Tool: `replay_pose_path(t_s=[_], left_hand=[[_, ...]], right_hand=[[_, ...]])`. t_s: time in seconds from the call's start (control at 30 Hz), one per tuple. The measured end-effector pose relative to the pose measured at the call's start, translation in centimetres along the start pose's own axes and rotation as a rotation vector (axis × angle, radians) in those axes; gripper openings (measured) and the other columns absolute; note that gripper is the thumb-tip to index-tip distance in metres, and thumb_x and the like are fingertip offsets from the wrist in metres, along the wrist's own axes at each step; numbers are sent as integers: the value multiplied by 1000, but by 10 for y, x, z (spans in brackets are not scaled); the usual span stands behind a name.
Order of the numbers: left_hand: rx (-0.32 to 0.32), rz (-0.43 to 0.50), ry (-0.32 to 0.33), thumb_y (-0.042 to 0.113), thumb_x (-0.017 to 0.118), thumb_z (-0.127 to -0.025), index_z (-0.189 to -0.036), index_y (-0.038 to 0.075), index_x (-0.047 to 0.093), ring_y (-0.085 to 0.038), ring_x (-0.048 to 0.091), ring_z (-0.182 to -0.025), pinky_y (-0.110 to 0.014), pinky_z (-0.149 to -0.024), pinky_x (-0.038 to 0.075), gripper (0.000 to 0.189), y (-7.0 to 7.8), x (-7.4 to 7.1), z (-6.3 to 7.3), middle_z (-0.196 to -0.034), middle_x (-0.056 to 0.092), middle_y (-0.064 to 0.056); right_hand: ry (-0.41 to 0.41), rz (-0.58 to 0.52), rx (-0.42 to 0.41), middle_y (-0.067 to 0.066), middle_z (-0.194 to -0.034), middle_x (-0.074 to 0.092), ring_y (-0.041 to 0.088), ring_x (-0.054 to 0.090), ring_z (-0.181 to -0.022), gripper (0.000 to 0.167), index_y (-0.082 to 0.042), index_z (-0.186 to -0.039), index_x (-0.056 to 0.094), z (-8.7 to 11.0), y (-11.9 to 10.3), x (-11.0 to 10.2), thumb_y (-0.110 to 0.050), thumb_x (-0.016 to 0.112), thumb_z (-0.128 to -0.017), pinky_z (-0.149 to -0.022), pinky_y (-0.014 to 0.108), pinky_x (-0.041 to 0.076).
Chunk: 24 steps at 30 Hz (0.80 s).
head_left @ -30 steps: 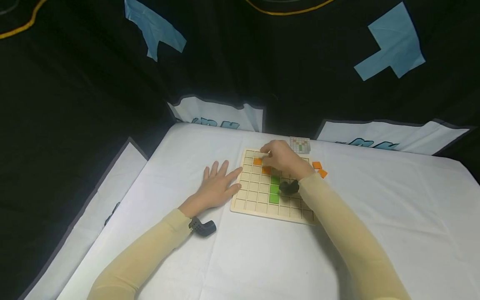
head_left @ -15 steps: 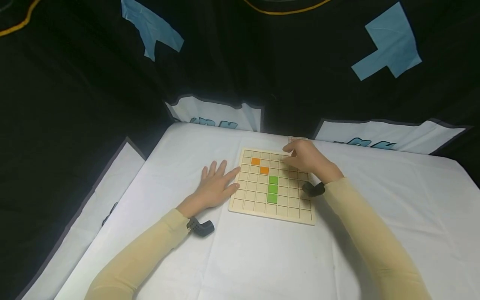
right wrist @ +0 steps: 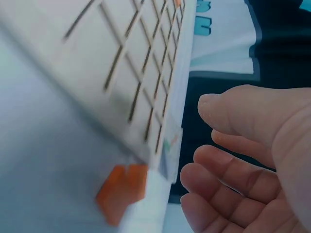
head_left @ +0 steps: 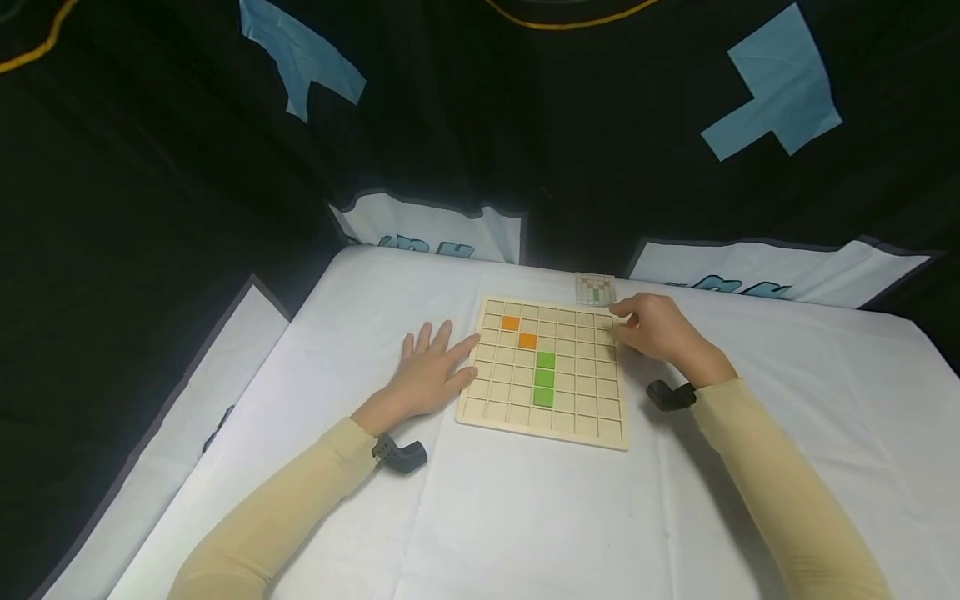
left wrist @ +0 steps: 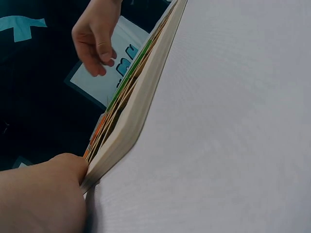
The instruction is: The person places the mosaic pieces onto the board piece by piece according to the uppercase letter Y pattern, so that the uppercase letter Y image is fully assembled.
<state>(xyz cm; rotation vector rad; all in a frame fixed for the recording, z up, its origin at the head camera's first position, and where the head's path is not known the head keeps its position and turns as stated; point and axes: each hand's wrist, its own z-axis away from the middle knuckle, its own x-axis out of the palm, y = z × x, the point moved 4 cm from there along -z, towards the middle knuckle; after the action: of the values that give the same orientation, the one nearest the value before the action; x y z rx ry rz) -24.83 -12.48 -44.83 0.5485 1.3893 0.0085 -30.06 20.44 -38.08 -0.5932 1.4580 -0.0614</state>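
Note:
A pale wooden grid board [head_left: 587, 387] lies on the white cloth. Set in its cells are two orange tiles [head_left: 527, 341] and a column of three green tiles [head_left: 544, 377]. My left hand [head_left: 426, 379] lies with fingers spread, thumb and forefinger touching the board's left edge. Over the board's upper right corner hovers my right hand [head_left: 663, 329], fingers loosely bent and holding nothing. Loose orange tiles [right wrist: 119, 191] lie on the cloth just off that corner in the right wrist view; in the head view the right hand hides them.
Behind the board lies a small card [head_left: 595, 289] printed with a grid pattern. White cloth [head_left: 525, 508] covers the table. A black curtain [head_left: 480, 125] with blue tape pieces hangs along the back and left.
My right hand has drawn away from the upper left cells, going right across the board to its right edge. The orange and green tiles stay in their cells, and the left hand keeps its place.

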Motion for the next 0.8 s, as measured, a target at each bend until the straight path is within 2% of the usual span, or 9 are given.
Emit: replay_pose_path(t_s=[0.17,0.4,0.57,0.8], left_hand=[[4,4,9,48,43,-105,-161,23,34,-55,0,-155,-73,-122,0,62,-2,0,1,-169,12,-27],[9,8,11,48,43,-105,-161,23,34,-55,-1,-155,-73,-122,0,62,-1,0,1,-169,12,-27],[15,8,14,47,43,-105,-161,22,34,-55,0,-155,-73,-121,0,62,0,0,0,-169,13,-27],[16,-2,7,48,43,-105,-161,23,33,-55,-1,-155,-73,-122,0,62,0,0,0,-169,12,-27]], right_hand=[[1,9,15,26,-117,71,33,65,-93,37,8,-124,69,6,9,5,-5,68,-90,-81,44,55],[-9,2,55,23,-118,72,33,64,-96,36,6,-124,70,11,20,8,-6,69,-90,-84,45,54],[-20,-12,100,23,-118,71,30,60,-92,37,4,-125,70,15,27,8,-8,71,-90,-78,37,51],[-20,-20,111,23,-115,70,26,55,-85,38,4,-125,70,18,32,11,-10,74,-90,-67,28,44]])
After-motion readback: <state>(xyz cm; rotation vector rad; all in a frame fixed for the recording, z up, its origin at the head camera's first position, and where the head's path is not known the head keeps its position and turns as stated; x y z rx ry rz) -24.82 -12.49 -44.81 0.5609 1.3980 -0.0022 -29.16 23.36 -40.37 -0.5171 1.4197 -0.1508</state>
